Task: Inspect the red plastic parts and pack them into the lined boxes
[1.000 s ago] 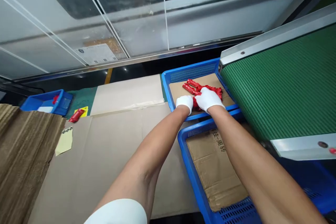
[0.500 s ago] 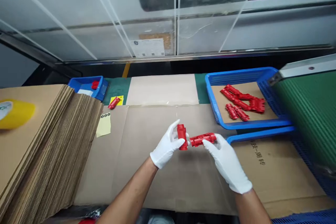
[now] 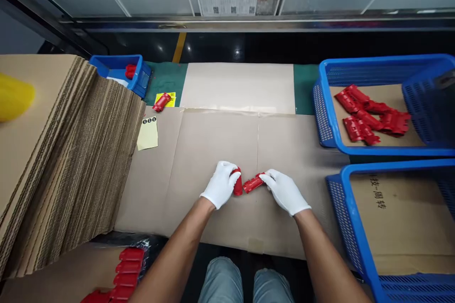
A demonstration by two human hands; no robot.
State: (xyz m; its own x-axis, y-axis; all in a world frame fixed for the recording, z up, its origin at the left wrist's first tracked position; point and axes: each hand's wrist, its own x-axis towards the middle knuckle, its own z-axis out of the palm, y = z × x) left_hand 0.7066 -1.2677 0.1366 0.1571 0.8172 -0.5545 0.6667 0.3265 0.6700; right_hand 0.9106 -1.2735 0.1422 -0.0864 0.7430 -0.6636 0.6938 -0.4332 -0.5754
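Note:
Over the cardboard-covered table, my left hand [image 3: 221,183], in a white glove, is closed on a red plastic cylindrical part [image 3: 238,183] held roughly upright in view. My right hand [image 3: 283,190], also gloved, grips a second red plastic part [image 3: 253,182] by its far right end; this one slants down to the left. The lower ends of the two parts are close together with a small gap between them. Fingers cover the upper portions of both. Another red part [image 3: 162,102] lies on a yellow label at the back left.
A blue basket [image 3: 334,123] at right holds several red parts. A second blue basket [image 3: 359,227], lined with cardboard, stands nearer. Stacked cardboard sheets [image 3: 95,161] rise at left, beside a small blue bin [image 3: 142,78]. More red parts [image 3: 127,272] lie at lower left.
My view has tilted downward. Both hands have lowered toward the table with the red parts, and the right-hand part now slants more. The left hand's fingers now cover its part from above.

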